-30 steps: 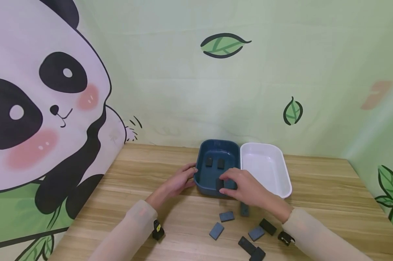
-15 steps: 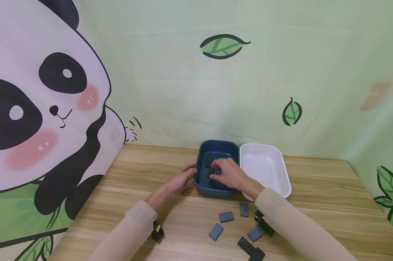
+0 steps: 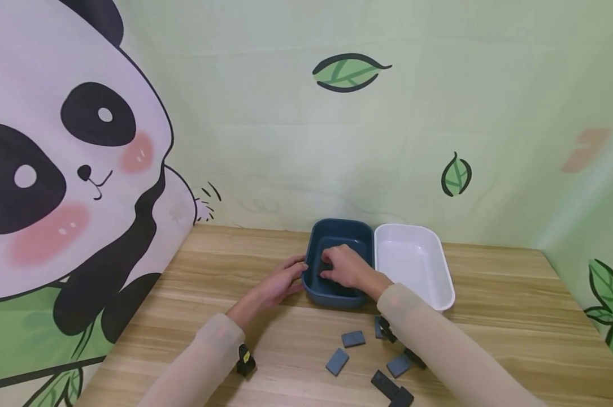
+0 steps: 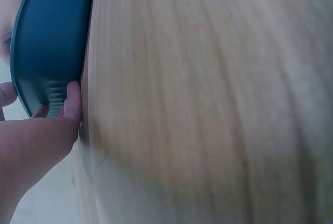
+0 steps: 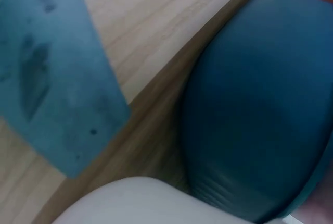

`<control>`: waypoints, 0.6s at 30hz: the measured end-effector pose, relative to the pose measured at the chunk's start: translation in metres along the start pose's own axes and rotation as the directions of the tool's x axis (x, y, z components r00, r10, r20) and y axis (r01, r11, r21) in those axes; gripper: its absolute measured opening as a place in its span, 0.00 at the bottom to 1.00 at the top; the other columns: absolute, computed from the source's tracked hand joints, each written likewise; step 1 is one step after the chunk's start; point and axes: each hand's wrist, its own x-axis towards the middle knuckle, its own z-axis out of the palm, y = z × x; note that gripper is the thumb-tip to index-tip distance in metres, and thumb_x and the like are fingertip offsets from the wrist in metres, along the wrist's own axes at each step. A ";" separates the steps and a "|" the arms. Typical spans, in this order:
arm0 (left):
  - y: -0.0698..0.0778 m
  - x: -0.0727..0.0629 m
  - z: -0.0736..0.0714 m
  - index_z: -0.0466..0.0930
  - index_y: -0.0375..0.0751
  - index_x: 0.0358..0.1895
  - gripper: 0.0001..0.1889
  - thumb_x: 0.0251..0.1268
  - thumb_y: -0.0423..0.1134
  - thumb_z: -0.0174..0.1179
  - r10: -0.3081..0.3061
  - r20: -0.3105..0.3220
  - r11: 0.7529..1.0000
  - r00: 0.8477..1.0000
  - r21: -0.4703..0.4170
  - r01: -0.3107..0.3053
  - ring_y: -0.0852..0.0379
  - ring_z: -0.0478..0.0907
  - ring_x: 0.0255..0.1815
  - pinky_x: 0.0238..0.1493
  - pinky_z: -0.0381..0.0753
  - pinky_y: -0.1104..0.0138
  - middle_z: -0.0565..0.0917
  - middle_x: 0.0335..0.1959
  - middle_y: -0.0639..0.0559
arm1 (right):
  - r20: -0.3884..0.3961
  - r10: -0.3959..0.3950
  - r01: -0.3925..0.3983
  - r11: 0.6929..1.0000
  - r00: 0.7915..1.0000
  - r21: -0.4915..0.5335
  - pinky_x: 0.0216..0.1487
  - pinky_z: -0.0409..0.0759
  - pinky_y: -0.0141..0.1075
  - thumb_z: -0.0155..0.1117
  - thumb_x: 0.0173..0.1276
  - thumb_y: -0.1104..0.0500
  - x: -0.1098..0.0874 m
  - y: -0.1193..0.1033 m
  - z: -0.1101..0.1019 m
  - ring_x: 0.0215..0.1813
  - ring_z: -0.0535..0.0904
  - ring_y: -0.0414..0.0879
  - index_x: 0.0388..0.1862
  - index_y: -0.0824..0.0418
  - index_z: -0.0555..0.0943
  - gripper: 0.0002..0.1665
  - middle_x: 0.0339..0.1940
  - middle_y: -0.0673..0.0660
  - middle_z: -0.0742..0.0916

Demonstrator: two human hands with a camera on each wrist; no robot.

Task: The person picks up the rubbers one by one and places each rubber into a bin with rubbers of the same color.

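Note:
In the head view a dark blue tray [image 3: 342,299] stands near the back of the table. My left hand [image 3: 282,281] holds its left side, thumb at the rim and fingers against the outer wall; the left wrist view shows those fingers [image 4: 74,99] low on the wall. My right hand [image 3: 348,267] reaches down into the same tray, its thumb and fingers curled about a small dark block that hardly shows against the tray floor. The other blocks in the tray are hidden behind this hand.
A white tray [image 3: 418,271] adjoins the blue one on the right. Several flat grey-blue blocks [image 3: 353,338] and black blocks [image 3: 385,384] lie scattered on the wooden table [image 3: 286,362] in front. A printed cloth wall [image 3: 265,141] rises behind.
My right hand has moved left and deeper into the blue tray, carrying a dark block from above its front edge. My left hand has stayed on the tray.

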 end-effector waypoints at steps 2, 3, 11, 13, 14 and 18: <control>0.000 0.000 0.000 0.58 0.34 0.82 0.30 0.84 0.39 0.48 0.001 -0.005 1.000 1.000 -0.001 -0.001 0.41 0.65 0.80 0.76 0.69 0.48 0.67 0.79 0.34 | 0.007 0.004 -0.004 1.000 1.000 -0.002 0.55 0.86 0.46 0.77 0.69 0.57 0.002 -0.001 0.002 0.45 0.86 0.50 0.50 0.66 0.88 0.16 0.44 0.61 0.91; 0.000 0.000 0.000 0.58 0.34 0.82 0.30 0.84 0.39 0.48 0.004 -0.005 1.000 1.000 0.000 -0.004 0.41 0.65 0.80 0.76 0.69 0.47 0.67 0.79 0.34 | 0.010 0.007 -0.007 1.000 1.000 -0.003 0.54 0.86 0.46 0.77 0.69 0.57 0.003 -0.001 0.003 0.44 0.86 0.49 0.49 0.66 0.88 0.16 0.44 0.60 0.91; 0.000 -0.001 0.000 0.58 0.33 0.82 0.29 0.85 0.39 0.47 0.011 0.001 1.000 1.000 -0.002 -0.011 0.40 0.64 0.80 0.77 0.68 0.47 0.66 0.80 0.33 | 0.009 0.009 -0.009 1.000 1.000 -0.001 0.52 0.86 0.46 0.77 0.69 0.58 0.006 -0.001 0.008 0.42 0.85 0.49 0.49 0.67 0.87 0.15 0.43 0.61 0.91; 0.001 -0.001 0.000 0.57 0.33 0.82 0.29 0.85 0.39 0.47 0.012 0.004 1.000 1.000 0.000 -0.012 0.40 0.64 0.80 0.77 0.68 0.47 0.66 0.80 0.33 | 0.012 0.014 -0.014 1.000 1.000 -0.003 0.53 0.86 0.46 0.77 0.69 0.58 0.006 -0.001 0.008 0.42 0.85 0.49 0.49 0.67 0.87 0.16 0.43 0.61 0.91; 0.001 -0.001 0.000 0.57 0.33 0.82 0.30 0.85 0.39 0.47 0.010 0.004 1.000 1.000 0.001 -0.010 0.40 0.64 0.80 0.77 0.68 0.47 0.66 0.80 0.33 | 0.016 0.018 -0.018 1.000 1.000 -0.007 0.53 0.86 0.46 0.77 0.70 0.58 0.006 0.000 0.008 0.42 0.85 0.49 0.50 0.67 0.87 0.16 0.44 0.61 0.91; 0.002 -0.001 -0.001 0.56 0.33 0.83 0.30 0.85 0.39 0.47 0.010 0.008 1.000 1.000 0.001 -0.010 0.40 0.64 0.80 0.77 0.68 0.48 0.66 0.80 0.33 | 0.022 0.038 -0.038 0.999 0.999 -0.016 0.53 0.87 0.45 0.77 0.70 0.58 0.007 0.000 0.008 0.42 0.85 0.48 0.51 0.67 0.87 0.16 0.44 0.61 0.91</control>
